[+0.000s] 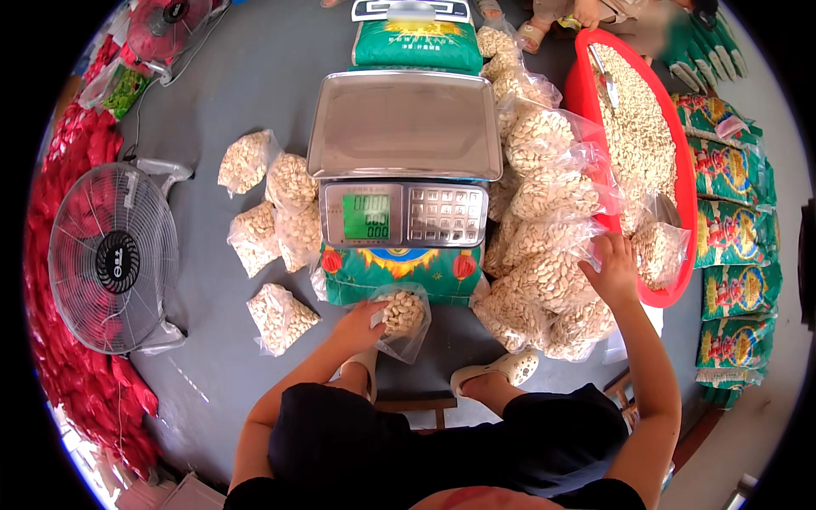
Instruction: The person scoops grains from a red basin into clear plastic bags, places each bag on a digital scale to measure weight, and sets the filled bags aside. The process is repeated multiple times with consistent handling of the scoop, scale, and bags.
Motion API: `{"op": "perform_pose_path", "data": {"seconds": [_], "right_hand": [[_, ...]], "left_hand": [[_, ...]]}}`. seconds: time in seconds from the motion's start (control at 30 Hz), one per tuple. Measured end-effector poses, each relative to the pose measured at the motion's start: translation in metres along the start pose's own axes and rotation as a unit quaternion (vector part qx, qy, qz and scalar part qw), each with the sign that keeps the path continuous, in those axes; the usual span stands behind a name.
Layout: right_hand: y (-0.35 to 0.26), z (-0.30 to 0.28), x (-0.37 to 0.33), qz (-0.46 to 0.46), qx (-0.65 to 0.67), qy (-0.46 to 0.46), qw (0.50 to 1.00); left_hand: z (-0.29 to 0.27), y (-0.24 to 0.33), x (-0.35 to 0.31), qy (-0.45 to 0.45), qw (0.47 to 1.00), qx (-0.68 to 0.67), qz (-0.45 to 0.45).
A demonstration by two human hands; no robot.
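My left hand (357, 327) is closed on a clear plastic bag of pale seeds or beans (405, 313), below the front of the digital scale (403, 212). The bag hangs in front of the green printed sack (399, 276) under the scale. The scale's steel pan (405, 127) holds nothing and its green display is lit. On the right, my right hand (614, 270) has its fingers spread at the edge of a heap of filled clear bags (548, 276), beside a red tub (687, 212). I cannot tell how firmly it touches the bags.
The tub holds loose pale pieces (637, 119), a metal scoop (663, 208) and a filled bag (659, 255). Several filled bags (255, 234) lie left of the scale. A floor fan (115, 259) stands farther left by red packages (76, 212). Green sacks (735, 229) line the right; another person's hand (586, 13) shows at the back.
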State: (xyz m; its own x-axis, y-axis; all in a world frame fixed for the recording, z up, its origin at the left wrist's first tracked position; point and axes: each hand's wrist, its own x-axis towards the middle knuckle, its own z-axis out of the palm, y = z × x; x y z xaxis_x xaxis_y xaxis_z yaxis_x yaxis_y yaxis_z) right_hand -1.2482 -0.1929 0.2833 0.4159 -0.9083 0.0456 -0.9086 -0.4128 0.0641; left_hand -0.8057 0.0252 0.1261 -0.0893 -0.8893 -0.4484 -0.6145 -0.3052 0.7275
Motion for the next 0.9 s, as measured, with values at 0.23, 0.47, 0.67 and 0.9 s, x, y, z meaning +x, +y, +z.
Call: {"op": "perform_pose_path", "data": {"seconds": [0.23,0.47,0.67,0.9], "right_hand": [[0.000,0.000,-0.011,0.135,0.196,-0.144,0.961],[-0.010,-0.002,-0.025,0.026,0.096,-0.202,0.974],[0.003,0.020,-0.041,-0.009,0.116,-0.067,0.991],[0.023,0.007,-0.062,0.000,0.239,-0.013,0.971]], "left_hand": [[0.000,0.008,0.013,-0.044,0.998,0.025,-0.034],[0.004,0.020,0.021,-0.033,0.998,0.048,0.001],[0.007,0.020,0.023,-0.038,0.997,0.061,-0.005],[0.014,0.031,0.028,-0.048,0.996,0.077,-0.007]]}}
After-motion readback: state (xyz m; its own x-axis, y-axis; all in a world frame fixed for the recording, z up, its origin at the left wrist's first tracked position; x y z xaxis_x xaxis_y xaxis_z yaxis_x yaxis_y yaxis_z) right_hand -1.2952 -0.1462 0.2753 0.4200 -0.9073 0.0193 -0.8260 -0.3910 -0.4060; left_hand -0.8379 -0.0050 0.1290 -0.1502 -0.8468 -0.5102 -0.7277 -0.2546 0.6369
